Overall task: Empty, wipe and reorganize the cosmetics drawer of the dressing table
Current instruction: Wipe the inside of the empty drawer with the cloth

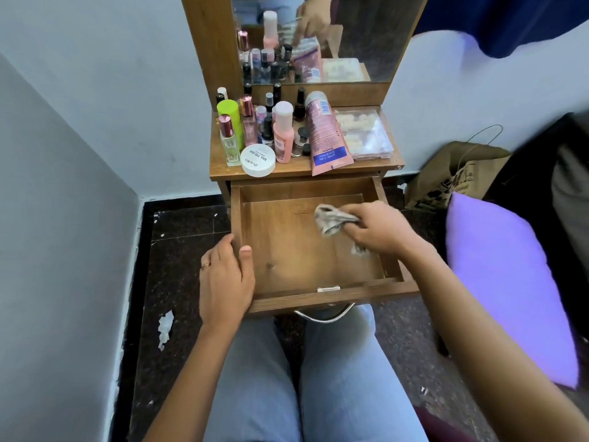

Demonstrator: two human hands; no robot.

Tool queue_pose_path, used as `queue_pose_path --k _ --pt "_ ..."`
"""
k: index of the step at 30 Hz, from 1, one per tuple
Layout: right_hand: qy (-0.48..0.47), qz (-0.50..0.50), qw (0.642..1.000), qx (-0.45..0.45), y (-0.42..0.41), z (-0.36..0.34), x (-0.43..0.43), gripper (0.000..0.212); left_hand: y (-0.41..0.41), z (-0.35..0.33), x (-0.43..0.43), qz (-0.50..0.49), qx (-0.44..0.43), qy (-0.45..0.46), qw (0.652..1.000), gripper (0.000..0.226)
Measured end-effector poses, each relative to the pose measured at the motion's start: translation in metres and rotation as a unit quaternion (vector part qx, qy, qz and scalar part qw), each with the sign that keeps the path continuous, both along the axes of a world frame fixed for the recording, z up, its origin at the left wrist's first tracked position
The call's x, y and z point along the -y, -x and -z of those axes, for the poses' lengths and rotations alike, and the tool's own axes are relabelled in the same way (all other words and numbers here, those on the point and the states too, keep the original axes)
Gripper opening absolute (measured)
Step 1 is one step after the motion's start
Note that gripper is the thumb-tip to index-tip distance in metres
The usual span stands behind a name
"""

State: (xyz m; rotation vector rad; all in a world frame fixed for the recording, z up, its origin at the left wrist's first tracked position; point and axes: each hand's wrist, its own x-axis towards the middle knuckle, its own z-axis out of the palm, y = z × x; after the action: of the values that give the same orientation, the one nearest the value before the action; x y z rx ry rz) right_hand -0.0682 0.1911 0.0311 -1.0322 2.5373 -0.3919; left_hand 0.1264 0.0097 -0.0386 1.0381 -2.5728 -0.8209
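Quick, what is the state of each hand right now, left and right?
Left hand: holds the drawer by its left wall, thumb inside.
Right hand: closed on the crumpled cloth, inside the drawer.

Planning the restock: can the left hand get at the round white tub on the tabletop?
Probably yes: the left hand holds only the drawer wall, and the white tub sits unblocked at the front edge.

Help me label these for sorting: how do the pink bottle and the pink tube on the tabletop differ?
The pink bottle stands upright; the pink tube lies on its side. The bottle has a white cap, the tube a silvery one. The tube bears a blue band, the bottle none. Both are pink and sit on the tabletop.
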Motion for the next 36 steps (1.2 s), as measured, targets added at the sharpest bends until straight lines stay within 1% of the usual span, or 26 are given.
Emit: queue_pose_path --k 1,2,3,5,7,8,11,14,16,18,19,21,24,27,30,32,34,36 --pt "0.012 0.045 0.995 -0.090 0.000 0.004 -0.011 0.023 0.000 0.001 -0.001 0.006 0.019 0.009 1.000 0.051" --pt "0.017 0.093 0.982 -0.162 0.000 0.010 -0.022 0.027 0.001 0.002 -0.001 0.011 0.031 0.019 0.999 0.050" --pt "0.016 0.144 0.968 -0.207 0.001 0.017 -0.030 0.029 0.001 0.002 -0.002 0.016 0.040 0.029 0.999 0.050" --pt "-0.005 0.235 0.944 -0.230 0.008 0.032 -0.039 0.026 0.001 0.002 -0.003 0.023 0.049 0.037 0.998 0.049" --pt "-0.037 0.257 0.943 -0.208 0.021 0.048 -0.042 0.028 0.001 0.002 -0.003 0.027 0.055 0.038 0.997 0.048" --pt "-0.045 0.247 0.949 -0.191 0.027 0.055 -0.042 0.034 0.000 0.002 -0.004 0.027 0.059 0.037 0.997 0.047" --pt "-0.013 0.210 0.969 -0.129 0.048 0.074 -0.035 0.054 0.000 0.001 -0.004 0.023 0.066 0.032 0.997 0.047" --pt "0.015 0.182 0.981 -0.069 0.072 0.076 -0.022 0.064 0.000 0.000 -0.005 0.022 0.070 0.032 0.997 0.044" --pt "-0.004 0.176 0.982 -0.066 0.079 0.072 -0.013 0.067 0.001 0.000 -0.005 0.022 0.074 0.033 0.996 0.044" --pt "-0.029 0.171 0.981 -0.085 0.076 0.063 -0.012 0.069 0.001 0.000 -0.004 0.022 0.077 0.035 0.996 0.044" --pt "-0.038 0.171 0.980 -0.093 0.071 0.057 -0.015 0.067 0.001 0.000 -0.004 0.021 0.079 0.034 0.996 0.044" --pt "-0.044 0.175 0.979 -0.095 0.057 0.046 -0.026 0.057 0.002 0.000 -0.004 0.020 0.081 0.032 0.996 0.044" --pt "-0.090 0.182 0.978 -0.058 0.030 0.032 -0.047 0.038 0.001 0.000 -0.004 0.012 0.084 0.030 0.996 0.044" --pt "-0.151 0.181 0.972 -0.013 0.009 0.023 -0.062 0.036 0.002 0.000 -0.006 0.013 0.082 0.030 0.996 0.044" --pt "-0.156 0.174 0.972 -0.017 0.003 0.025 -0.062 0.035 0.002 0.000 -0.005 0.012 0.082 0.028 0.996 0.043" --pt "-0.146 0.152 0.977 -0.031 0.016 0.030 -0.053 0.049 0.003 0.000 -0.004 0.015 0.082 0.029 0.996 0.043" --pt "-0.138 0.133 0.981 -0.026 0.039 0.033 -0.042 0.067 0.003 0.000 -0.004 0.017 0.084 0.030 0.996 0.042" --pt "-0.123 0.128 0.984 -0.019 0.062 0.035 -0.029 0.079 0.003 0.000 -0.004 0.017 0.087 0.031 0.996 0.042"
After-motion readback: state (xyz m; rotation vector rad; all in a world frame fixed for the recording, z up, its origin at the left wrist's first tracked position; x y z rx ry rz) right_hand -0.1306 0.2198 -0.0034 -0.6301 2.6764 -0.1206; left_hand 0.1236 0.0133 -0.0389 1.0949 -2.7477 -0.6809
